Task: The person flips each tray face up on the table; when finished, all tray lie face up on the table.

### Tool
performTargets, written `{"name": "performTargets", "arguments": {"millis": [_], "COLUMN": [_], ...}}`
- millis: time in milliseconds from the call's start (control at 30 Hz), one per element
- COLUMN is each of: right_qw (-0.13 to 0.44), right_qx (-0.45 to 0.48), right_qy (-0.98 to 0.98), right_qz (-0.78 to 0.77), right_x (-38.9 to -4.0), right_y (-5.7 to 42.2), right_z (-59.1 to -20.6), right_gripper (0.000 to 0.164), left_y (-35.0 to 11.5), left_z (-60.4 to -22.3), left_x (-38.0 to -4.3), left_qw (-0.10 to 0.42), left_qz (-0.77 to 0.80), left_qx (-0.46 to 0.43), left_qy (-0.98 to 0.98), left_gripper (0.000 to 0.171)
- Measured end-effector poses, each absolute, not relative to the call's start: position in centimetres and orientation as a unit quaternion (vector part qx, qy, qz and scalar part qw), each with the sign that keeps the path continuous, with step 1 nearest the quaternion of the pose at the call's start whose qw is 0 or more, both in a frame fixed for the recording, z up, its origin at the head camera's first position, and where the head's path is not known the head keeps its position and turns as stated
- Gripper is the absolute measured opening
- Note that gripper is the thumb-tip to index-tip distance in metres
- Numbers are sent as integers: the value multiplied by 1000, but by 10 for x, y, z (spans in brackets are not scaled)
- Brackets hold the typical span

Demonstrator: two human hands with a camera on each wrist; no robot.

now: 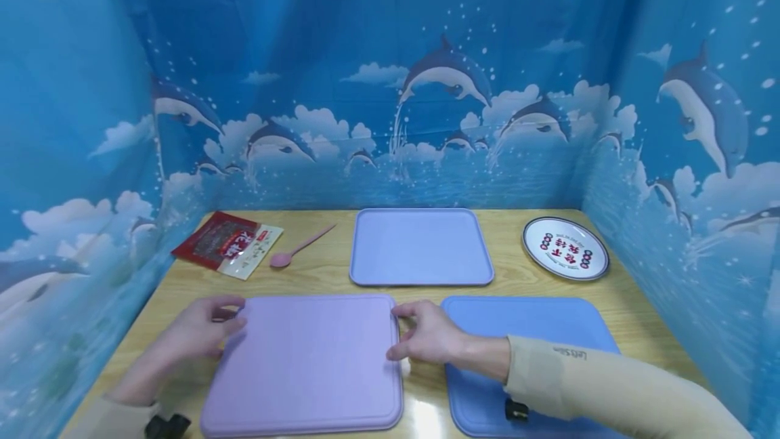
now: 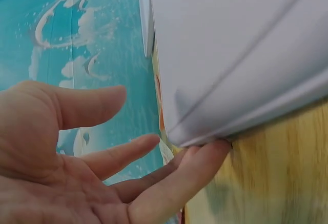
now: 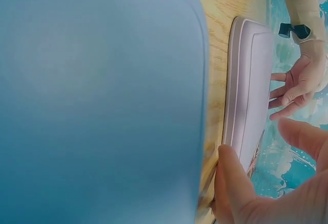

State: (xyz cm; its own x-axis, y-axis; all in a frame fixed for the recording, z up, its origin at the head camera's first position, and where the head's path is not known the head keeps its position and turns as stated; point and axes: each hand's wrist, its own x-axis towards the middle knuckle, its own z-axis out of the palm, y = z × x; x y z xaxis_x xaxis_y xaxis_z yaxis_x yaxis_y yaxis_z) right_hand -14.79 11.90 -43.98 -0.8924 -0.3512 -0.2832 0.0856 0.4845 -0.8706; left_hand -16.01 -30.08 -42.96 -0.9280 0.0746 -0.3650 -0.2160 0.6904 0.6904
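Observation:
A lilac tray [image 1: 311, 361] with rounded corners lies on the table's front left, between the two hands. My left hand [image 1: 198, 327] is at its left edge near the far corner. In the left wrist view, extended fingers [image 2: 192, 175] touch the tray's edge from below, while the thumb stands apart. My right hand [image 1: 432, 334] is at the opposite edge, also near the far corner. In the right wrist view its fingertips lie right at the tray's rim, with the thumb spread away. Part of the blue tray [image 1: 518, 320] is hidden beneath the right forearm.
Along the back of the wooden table lie a red food packet [image 1: 225, 242], a pink spoon [image 1: 292, 254], a periwinkle tray [image 1: 420, 249] and a white plate [image 1: 567, 249] with red characters. A dolphin-print curtain [image 1: 365, 73] encloses the back and sides.

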Motion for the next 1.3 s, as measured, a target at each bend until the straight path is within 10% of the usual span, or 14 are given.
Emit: {"name": "performTargets", "arguments": {"millis": [1300], "right_qw": [218], "right_qx": [-56], "right_qy": [812], "right_qz": [-538], "right_x": [-150], "right_y": [110], "right_z": [-445], "right_gripper": [87], "left_y": [-321], "left_z": [-348], "left_x": [-163], "left_qw": [167], "left_qz": [631], "left_qx": [88], "left_qy": [753], "left_gripper": [42]}}
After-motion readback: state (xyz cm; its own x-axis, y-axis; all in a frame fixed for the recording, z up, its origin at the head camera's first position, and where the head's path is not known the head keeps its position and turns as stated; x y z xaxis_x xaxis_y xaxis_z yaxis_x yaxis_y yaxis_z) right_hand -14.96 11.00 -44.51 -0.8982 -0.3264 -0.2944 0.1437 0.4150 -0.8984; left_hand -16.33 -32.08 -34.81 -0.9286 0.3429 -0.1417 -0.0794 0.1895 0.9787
